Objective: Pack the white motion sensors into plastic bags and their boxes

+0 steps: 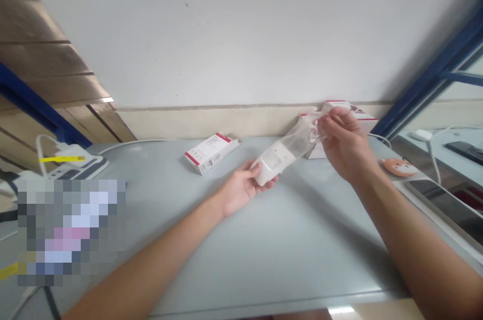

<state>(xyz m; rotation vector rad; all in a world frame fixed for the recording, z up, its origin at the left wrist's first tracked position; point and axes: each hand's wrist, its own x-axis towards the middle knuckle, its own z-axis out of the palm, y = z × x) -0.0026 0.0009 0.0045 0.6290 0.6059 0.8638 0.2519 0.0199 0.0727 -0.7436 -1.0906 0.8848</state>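
My left hand [245, 184] grips the lower end of a white plastic device [272, 160] that has a paler, window-like panel on its front. A clear plastic bag [302, 134] covers the device's upper part and stretches up to the right. My right hand [343, 141] pinches the far end of that bag. Both hands are raised over the grey table. Left of the device, a small white and red box [212, 151] lies on the table, its right end seeming open. Behind my right hand stand more white and red boxes [349, 111], partly hidden by it.
At the left are a power strip [75, 161] with plugs and cables, and a pixelated area. On the right lie an orange animal-face item [399, 167] and a dark-screened phone [449, 204]. A white wall [241, 33] closes off the back; blue metal posts [430, 68] flank the table.
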